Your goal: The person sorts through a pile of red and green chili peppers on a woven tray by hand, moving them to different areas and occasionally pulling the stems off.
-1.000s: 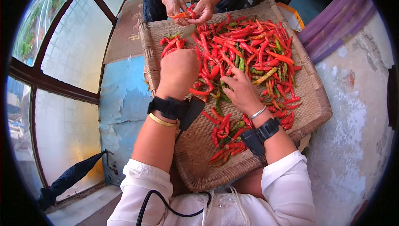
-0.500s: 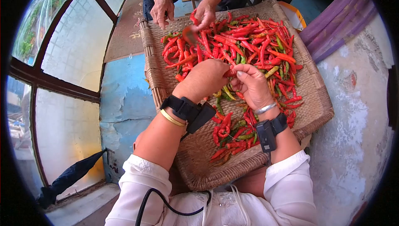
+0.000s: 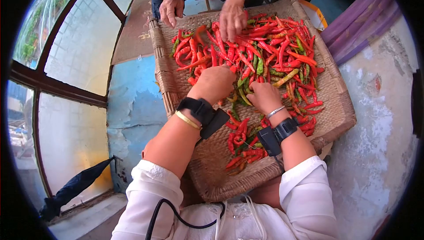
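Red chili peppers (image 3: 265,48), mixed with some green and yellowish ones, lie heaped on a woven tray (image 3: 207,160). My left hand (image 3: 215,83) is closed at the near side of the heap, with a red chili pepper (image 3: 232,68) showing at its fingertips. Just to its right, my right hand (image 3: 267,98) reaches down into the peppers with its fingers curled. Whatever its fingertips pinch is hidden. A smaller group of red peppers (image 3: 240,134) lies closer to me, below my hands.
Across the tray, another person's hands (image 3: 233,19) are over the far side of the heap. Windows (image 3: 73,138) and a blue wall panel (image 3: 130,103) stand on the left. A whitish wall (image 3: 371,143) and a purple cloth (image 3: 366,19) are on the right.
My hands have moved apart from the pepper they both held; the right has dropped down to the heap. The other person's hand, nearer the middle, has lowered onto the peppers.
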Action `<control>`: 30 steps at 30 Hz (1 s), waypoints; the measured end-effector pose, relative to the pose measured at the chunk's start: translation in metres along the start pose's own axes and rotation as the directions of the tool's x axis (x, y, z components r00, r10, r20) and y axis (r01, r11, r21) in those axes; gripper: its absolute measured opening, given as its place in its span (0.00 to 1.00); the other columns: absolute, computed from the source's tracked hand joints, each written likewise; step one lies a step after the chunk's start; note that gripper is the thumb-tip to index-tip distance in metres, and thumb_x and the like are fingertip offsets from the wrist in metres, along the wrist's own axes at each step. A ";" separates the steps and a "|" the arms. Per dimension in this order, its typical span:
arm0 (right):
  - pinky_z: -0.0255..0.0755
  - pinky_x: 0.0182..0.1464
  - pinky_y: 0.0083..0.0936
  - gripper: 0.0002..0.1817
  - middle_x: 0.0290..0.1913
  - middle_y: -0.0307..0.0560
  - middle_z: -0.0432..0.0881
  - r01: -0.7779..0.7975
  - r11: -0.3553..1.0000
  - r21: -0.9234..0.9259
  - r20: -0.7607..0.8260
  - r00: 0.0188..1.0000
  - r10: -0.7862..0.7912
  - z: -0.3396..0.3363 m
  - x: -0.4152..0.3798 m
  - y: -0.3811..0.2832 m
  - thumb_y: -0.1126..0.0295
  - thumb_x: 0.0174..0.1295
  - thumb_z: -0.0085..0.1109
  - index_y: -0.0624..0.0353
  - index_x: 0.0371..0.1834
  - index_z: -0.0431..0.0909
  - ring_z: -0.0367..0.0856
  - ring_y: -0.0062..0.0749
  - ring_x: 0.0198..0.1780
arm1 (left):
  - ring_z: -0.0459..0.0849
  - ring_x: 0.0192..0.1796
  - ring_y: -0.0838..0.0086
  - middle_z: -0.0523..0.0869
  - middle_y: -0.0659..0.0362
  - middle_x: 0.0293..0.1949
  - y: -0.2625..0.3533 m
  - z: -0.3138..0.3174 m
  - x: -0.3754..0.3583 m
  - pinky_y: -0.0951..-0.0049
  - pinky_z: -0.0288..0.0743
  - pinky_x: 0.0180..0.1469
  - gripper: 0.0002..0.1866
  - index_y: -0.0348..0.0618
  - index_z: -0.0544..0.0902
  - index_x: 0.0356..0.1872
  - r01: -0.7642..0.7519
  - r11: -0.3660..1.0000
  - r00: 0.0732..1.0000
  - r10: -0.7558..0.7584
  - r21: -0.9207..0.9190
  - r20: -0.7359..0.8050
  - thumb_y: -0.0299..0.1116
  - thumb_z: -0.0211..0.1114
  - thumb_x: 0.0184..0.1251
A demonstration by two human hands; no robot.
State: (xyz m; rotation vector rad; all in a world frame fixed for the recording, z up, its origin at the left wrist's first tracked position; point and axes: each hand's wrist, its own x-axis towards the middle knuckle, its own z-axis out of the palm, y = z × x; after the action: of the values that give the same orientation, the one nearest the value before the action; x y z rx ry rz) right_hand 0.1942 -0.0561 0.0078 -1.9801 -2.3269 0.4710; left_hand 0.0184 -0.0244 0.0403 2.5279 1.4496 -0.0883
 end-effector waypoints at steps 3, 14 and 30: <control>0.72 0.41 0.40 0.12 0.31 0.55 0.80 0.045 0.997 0.063 0.024 0.999 -0.047 -0.002 0.006 -0.002 0.62 0.47 0.61 0.56 0.33 0.78 0.79 0.49 0.37 | 0.80 0.41 0.62 0.80 0.53 0.33 -0.004 0.012 0.011 0.64 0.76 0.41 0.11 0.45 0.82 0.35 -0.004 0.999 1.000 0.004 -0.041 0.011 0.35 0.60 0.52; 0.71 0.44 0.37 0.13 0.34 0.54 0.80 0.212 0.907 0.363 0.167 0.943 -0.287 -0.016 0.006 0.003 0.63 0.49 0.59 0.58 0.35 0.80 0.78 0.47 0.40 | 0.81 0.34 0.58 0.81 0.51 0.28 -0.017 0.001 0.014 0.60 0.74 0.38 0.10 0.41 0.83 0.24 -0.086 0.984 0.995 0.093 -0.154 0.036 0.36 0.60 0.48; 0.73 0.39 0.38 0.11 0.30 0.51 0.81 0.090 0.996 -0.009 0.141 0.986 -0.088 -0.025 0.001 -0.013 0.61 0.51 0.59 0.57 0.29 0.80 0.79 0.47 0.36 | 0.80 0.34 0.57 0.81 0.51 0.28 -0.009 -0.034 -0.025 0.59 0.74 0.37 0.09 0.44 0.81 0.28 0.136 0.991 0.983 -0.135 0.001 -0.127 0.37 0.60 0.51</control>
State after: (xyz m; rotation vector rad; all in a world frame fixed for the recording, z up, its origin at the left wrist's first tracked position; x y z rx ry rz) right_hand 0.1877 -0.0521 0.0348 -1.8978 -2.4958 0.6064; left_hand -0.0043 -0.0330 0.0758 2.4799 1.6730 0.0446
